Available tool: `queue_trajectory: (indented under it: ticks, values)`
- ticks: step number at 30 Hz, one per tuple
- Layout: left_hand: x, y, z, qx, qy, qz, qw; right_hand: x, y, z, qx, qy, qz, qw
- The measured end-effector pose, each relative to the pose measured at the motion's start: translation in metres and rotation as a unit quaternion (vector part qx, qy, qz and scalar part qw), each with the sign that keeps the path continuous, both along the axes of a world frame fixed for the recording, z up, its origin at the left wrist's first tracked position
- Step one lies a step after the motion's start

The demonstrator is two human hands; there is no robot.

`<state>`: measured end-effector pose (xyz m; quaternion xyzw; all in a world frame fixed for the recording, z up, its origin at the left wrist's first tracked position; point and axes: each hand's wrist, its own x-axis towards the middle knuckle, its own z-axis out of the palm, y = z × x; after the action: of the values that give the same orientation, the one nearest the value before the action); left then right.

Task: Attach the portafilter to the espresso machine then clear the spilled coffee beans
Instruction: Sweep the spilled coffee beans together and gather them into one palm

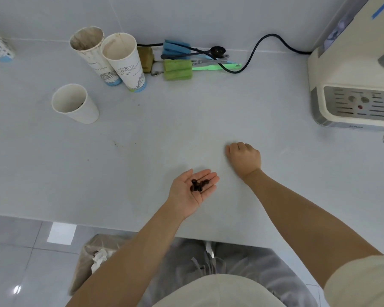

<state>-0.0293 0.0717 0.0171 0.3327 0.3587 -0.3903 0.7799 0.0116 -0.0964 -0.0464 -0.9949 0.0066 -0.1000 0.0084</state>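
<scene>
Coffee beans (198, 186) sit cupped in the flat, palm-up left hand (192, 191) over the grey countertop (142, 151).

Right hand (244, 159) is knuckles-up at 1 o'clock of the left, fingers curled under; what it pinches I cannot tell. Espresso machine (350, 94) stands at 2 o'clock, its base lettering too blurred to read. A plain paper cup (74, 104) waits at 10 o'clock.

The pale grey bench (142, 140) carries three paper cups at ten and eleven o'clock: a plain cup (75, 104) and two printed cups (111, 58) touching. Sponges (177, 69) and a black cord (262, 44) lie at twelve; the espresso machine (350, 94) stands at two.
</scene>
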Motion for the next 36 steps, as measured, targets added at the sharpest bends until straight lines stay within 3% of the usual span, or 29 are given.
queue_trajectory:
  ticks: [11,25,36]
  values:
    - [-0.004,-0.008,-0.006,0.013,0.007,0.003,1.000,0.004,-0.010,-0.018,0.007,-0.151,0.016,0.988]
    - [-0.011,-0.018,-0.015,0.027,0.013,0.012,0.999,0.006,-0.016,-0.024,0.020,-0.167,0.031,0.985]
    - [-0.005,-0.039,-0.012,0.001,0.001,0.009,1.000,-0.011,-0.004,0.017,0.212,-0.147,0.048,0.965]
